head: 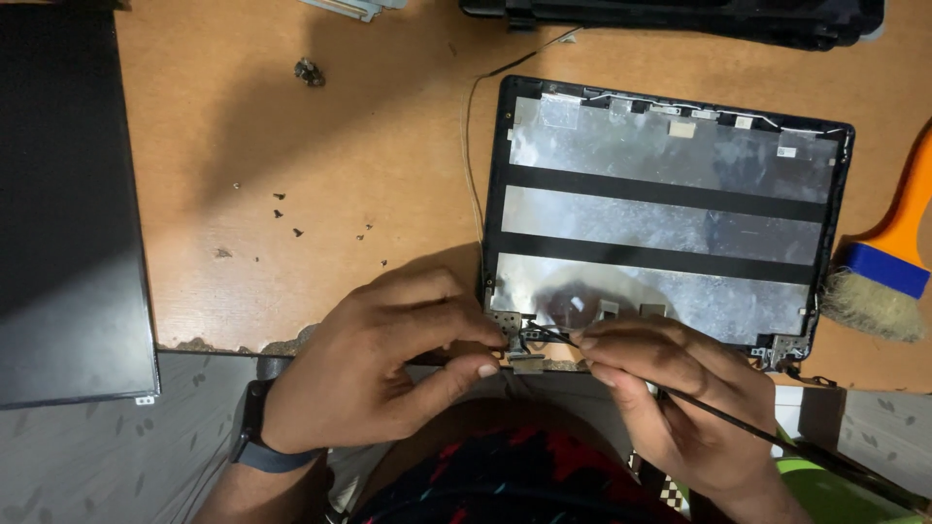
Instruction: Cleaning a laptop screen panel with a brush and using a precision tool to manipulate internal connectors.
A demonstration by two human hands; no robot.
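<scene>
A black laptop lid shell (835, 194), lined inside with silver foil and two black tape strips, lies open-side up on the wooden table (320, 165). My left hand (388, 369) pinches at the metal hinge bracket (507, 330) at the lid's near left corner. My right hand (670, 388) grips a thin black cable (738, 424) there; the cable trails off to the lower right. A dark band sits on my left wrist.
A dark flat panel (68, 204) lies at the left. Several small screws (283, 212) are scattered mid-table. An orange and blue brush (888, 267) rests at the right edge. Another dark device (680, 17) sits at the top. A thin wire (470, 146) runs beside the lid.
</scene>
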